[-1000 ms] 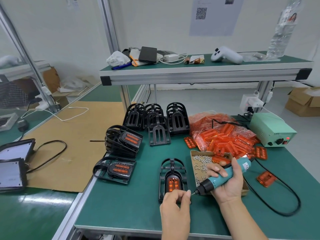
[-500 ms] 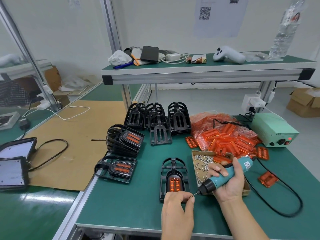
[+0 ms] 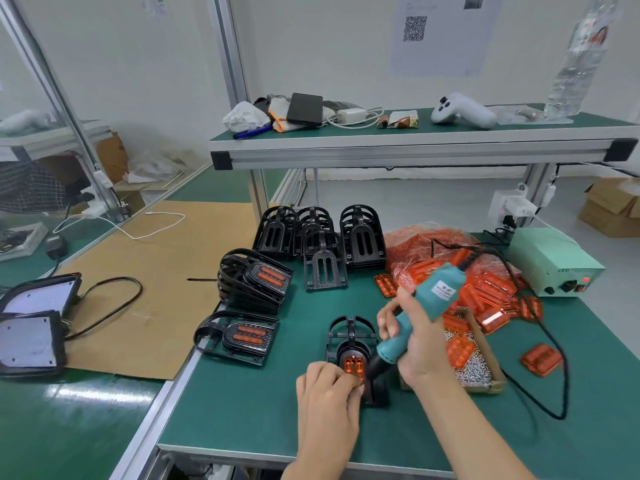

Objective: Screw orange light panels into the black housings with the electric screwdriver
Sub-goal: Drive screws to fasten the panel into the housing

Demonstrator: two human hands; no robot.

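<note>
Item: electric screwdriver [image 3: 420,318], teal body, corded. Change: half a second ago it lay low and nearly level beside the box of screws [image 3: 478,367]; now it is tipped up steeply, black nose down on the near end of the orange light panel [image 3: 354,365]. Right hand [image 3: 415,344]: grip clamped round the driver barrel.

Item: black housing [image 3: 351,344], flat on the green table [image 3: 242,410], panel seated in it. Left hand [image 3: 327,393]: has slid from the driver tip onto the housing's near edge, fingers curled at the panel; whether its grip pinches a screw or only steadies the part cannot be told, the tip being hidden.

Reading: the screw looks loaded and driving is about to start or just starting.

Finished units [image 3: 239,336]: left of the work. Empty housings [image 3: 322,237]: behind.
</note>
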